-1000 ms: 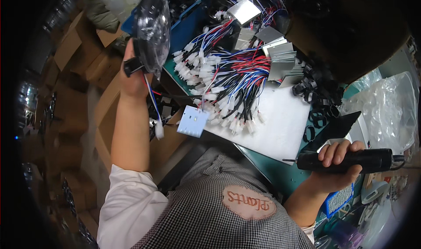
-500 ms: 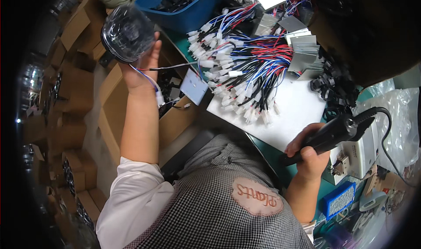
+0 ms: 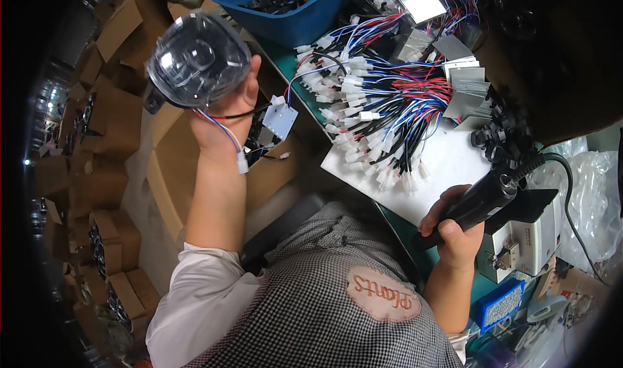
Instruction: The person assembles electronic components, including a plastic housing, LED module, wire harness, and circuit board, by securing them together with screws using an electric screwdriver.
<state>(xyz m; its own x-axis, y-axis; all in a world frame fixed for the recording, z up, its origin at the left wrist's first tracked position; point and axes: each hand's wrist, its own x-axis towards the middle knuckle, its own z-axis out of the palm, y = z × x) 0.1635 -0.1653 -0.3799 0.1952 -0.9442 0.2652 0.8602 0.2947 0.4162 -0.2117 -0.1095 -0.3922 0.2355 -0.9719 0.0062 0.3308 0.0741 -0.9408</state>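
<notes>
My left hand (image 3: 227, 125) is raised at the upper left, its fingers round a clear-domed lamp housing (image 3: 198, 60) with a black base. Red, black and blue wires hang from the housing; one ends in a white plug (image 3: 243, 162), and a small white square plate (image 3: 280, 118) dangles on the others. The palm is partly hidden behind the housing. At the lower right, my right hand (image 3: 457, 235) grips a black corded electric screwdriver (image 3: 483, 202), its front end pointing down and left. A bundle of wire leads with white connectors (image 3: 383, 115) lies between the hands.
The bundle rests on a white board (image 3: 448, 154) on the green table. A blue bin (image 3: 279, 21) of black parts stands behind. To the right are a white box-shaped device (image 3: 529, 232), a blue-framed block (image 3: 501, 305) and clear plastic bags (image 3: 597, 180). Cardboard boxes (image 3: 110, 128) fill the left.
My left hand has turned the housing and brought it slightly right, so more of the dome shows. The hanging plate swung left and down. My right hand keeps its grip on the screwdriver.
</notes>
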